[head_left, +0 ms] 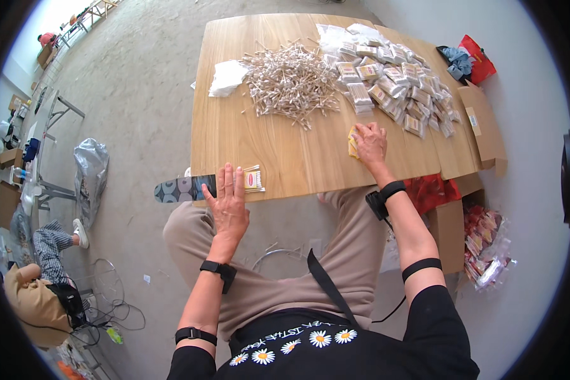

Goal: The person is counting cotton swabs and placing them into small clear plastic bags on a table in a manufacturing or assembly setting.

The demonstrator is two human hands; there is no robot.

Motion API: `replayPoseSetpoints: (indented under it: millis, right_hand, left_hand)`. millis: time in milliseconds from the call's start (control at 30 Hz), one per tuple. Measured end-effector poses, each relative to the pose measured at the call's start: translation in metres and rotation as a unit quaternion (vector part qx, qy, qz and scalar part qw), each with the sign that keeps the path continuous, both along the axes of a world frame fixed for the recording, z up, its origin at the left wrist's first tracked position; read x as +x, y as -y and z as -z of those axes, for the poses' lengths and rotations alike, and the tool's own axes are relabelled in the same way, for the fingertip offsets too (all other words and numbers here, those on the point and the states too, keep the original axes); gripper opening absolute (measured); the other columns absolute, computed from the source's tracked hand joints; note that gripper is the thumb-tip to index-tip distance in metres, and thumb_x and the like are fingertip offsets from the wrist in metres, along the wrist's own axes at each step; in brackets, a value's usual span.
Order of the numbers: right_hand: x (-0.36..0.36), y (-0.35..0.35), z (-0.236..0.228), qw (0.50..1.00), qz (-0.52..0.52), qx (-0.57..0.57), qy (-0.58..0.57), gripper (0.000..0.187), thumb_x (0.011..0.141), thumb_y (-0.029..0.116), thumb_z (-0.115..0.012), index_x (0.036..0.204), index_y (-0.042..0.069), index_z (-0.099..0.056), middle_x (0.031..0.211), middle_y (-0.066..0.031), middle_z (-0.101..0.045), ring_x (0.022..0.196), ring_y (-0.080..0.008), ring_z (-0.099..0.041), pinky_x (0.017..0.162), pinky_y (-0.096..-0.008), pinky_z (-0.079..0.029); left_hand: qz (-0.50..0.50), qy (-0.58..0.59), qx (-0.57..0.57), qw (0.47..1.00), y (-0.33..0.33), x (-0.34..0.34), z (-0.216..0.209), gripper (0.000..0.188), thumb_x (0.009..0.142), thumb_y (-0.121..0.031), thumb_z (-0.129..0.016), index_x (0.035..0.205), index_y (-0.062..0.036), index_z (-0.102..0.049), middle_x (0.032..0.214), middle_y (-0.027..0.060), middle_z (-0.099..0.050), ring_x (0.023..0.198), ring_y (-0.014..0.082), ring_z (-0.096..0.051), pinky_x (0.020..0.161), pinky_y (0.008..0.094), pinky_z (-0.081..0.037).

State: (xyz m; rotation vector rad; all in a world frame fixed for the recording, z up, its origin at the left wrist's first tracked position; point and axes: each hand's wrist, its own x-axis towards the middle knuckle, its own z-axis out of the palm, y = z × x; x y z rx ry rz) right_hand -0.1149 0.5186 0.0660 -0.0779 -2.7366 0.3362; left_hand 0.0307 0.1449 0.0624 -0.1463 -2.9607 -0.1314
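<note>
A small bundle of cotton swabs (256, 179) is set on the near left edge of the surface (297, 152), its swabs running left to right, just right of the left hand (227, 206), whose fingers are kept straight and slightly spread. Yellow cards (353, 144) are partly covered by the right hand's (371, 142) curled fingers; whether they are gripped cannot be told. Farther off, clear packets (386, 85) filled with swabs are heaped beside loose swabs (288, 85).
</note>
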Motion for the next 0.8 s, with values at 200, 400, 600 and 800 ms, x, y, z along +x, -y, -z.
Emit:
replayPoseSetpoints:
  millis: [200,400,600,800]
  right_hand:
    - [0.009,0.003,-0.009,1.000,-0.011,0.019,0.023,0.031,0.079,0.023,-0.076,0.108,0.013,-0.074,0.111,-0.0066,-0.062,0.110,-0.0288,-0.054,0.092,-0.0423,-0.048]
    - [0.044,0.121,-0.057,0.954,-0.296,-0.026,0.032,0.081,0.067,0.027,-0.085,0.135,0.000,-0.052,0.134,-0.0180,-0.054,0.128,-0.0364,-0.047,0.109,-0.0470,-0.038]
    - [0.094,0.218,-0.028,0.921,-0.368,0.032,0.126,0.100,0.061,0.028,-0.089,0.144,-0.003,-0.043,0.154,-0.0219,-0.037,0.146,-0.0373,-0.030,0.121,-0.0477,-0.025]
    - [0.107,0.223,-0.008,0.930,-0.363,-0.017,0.049,0.093,0.064,0.018,-0.085,0.142,-0.008,-0.043,0.150,-0.0242,-0.040,0.144,-0.0387,-0.034,0.119,-0.0479,-0.028]
  left_hand:
    - [0.005,-0.006,-0.014,1.000,-0.002,-0.006,-0.001,0.110,0.061,-0.013,-0.084,0.156,-0.0129,-0.028,0.164,0.0113,-0.023,0.154,0.0262,-0.018,0.118,0.0644,-0.011]
    - [-0.004,-0.017,0.013,1.000,-0.001,-0.004,0.001,0.094,0.070,-0.008,-0.072,0.155,-0.0138,-0.032,0.164,0.0102,-0.026,0.153,0.0256,-0.020,0.117,0.0658,-0.011]
    - [0.000,-0.038,-0.001,0.999,-0.004,-0.005,0.003,0.100,0.066,-0.016,-0.082,0.154,-0.0143,-0.034,0.164,0.0097,-0.025,0.153,0.0251,-0.020,0.117,0.0652,-0.013]
    - [-0.003,-0.053,0.032,0.998,-0.002,-0.004,0.010,0.096,0.068,-0.019,-0.082,0.152,-0.0141,-0.036,0.163,0.0096,-0.026,0.153,0.0251,-0.021,0.117,0.0647,-0.011]
